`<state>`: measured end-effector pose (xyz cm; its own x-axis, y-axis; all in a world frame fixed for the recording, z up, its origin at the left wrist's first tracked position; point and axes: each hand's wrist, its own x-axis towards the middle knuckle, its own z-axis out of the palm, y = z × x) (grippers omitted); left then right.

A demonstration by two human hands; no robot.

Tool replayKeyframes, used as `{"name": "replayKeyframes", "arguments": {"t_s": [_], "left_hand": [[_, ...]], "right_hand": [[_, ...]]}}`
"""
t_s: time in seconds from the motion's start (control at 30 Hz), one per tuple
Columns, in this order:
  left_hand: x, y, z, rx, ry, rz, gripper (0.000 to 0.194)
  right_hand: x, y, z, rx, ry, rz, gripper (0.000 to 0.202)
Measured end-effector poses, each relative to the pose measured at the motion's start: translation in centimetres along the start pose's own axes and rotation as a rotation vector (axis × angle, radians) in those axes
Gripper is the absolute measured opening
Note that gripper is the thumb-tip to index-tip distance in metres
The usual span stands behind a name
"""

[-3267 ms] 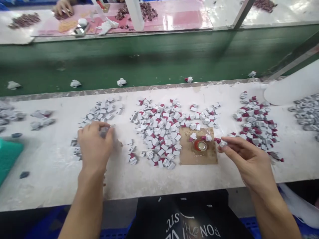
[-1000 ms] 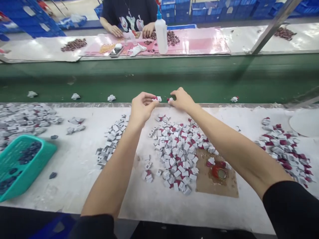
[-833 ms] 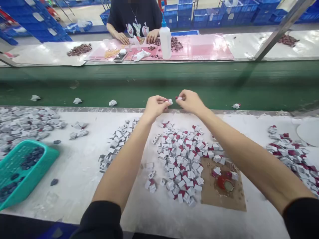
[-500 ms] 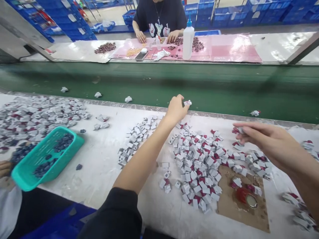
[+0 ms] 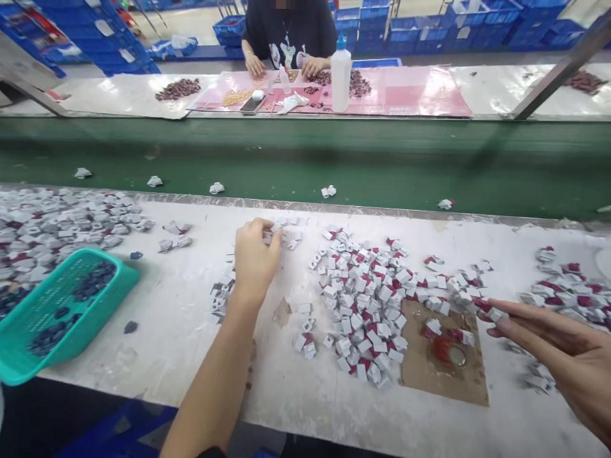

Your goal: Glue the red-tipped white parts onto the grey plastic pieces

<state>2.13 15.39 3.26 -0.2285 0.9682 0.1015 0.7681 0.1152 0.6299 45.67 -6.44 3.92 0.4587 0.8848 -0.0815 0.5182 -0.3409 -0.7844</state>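
Blue crates (image 5: 501, 32), pale floor (image 5: 186, 19); slanted metal post (image 5: 562, 70)

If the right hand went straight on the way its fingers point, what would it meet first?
Beyond its held piece, the right hand would probably meet the white-and-maroon cluster along the far edge of the brown card; depth is unclear.

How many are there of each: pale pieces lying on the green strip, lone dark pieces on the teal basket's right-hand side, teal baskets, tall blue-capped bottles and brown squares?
Pale pieces clearly visible on the green strip: 5
Lone dark pieces: 2
Teal basket: 1
Tall blue-capped bottle: 1
Brown square: 1
Total: 10
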Motion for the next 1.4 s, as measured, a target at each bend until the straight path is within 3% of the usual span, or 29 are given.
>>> {"name": "replayKeyframes", "arguments": {"t_s": [0.13, 0.33, 0.47, 0.67, 0.87, 1.1, 1.27, 1.4], "left_hand": [[-2.6, 0.5, -1.3, -0.157, -0.198, 0.044, 0.024], [-7.2, -0.9, -2.3, 0.067, -0.315, 0.102, 0.031], [-9.4, -1.4, -1.5, 0.077, -0.288, 0.137, 0.026], [-10.4, -0.6, -1.5, 0.053, -0.321, 0.009, 0.034], [-10.9, 0.1, -1.7, -0.211, -0.306, -0.103, 0.037], [-13.0, 4.3, -1.0, -0.503, -0.407, -0.012, 0.024], [-15.5, 9.8, 1.1, -0.838, -0.721, 0.122, 0.014], [-17.0, 12.7, 2.4, -1.043, -0.914, 0.106, 0.011]], "right_hand": [[-3.3, -0.8, 0.4, 0.112, 0.010, 0.074, 0.042], [-6.7, -1.7, 2.8, 0.169, 0.033, -0.079, 0.016], [-8.3, -1.3, 3.0, 0.191, -0.010, -0.092, 0.018], [-9.6, -0.2, 2.7, 0.101, 0.009, -0.117, 0.017], [-9.7, 0.4, 3.4, 0.101, 0.013, -0.160, 0.021], [-9.3, -1.3, 2.9, 0.276, 0.077, -0.094, 0.025], [-7.1, -4.3, 3.0, 0.666, 0.031, -0.026, 0.020], [-5.7, -6.1, 3.4, 0.784, -0.076, 0.052, 0.024]]}}
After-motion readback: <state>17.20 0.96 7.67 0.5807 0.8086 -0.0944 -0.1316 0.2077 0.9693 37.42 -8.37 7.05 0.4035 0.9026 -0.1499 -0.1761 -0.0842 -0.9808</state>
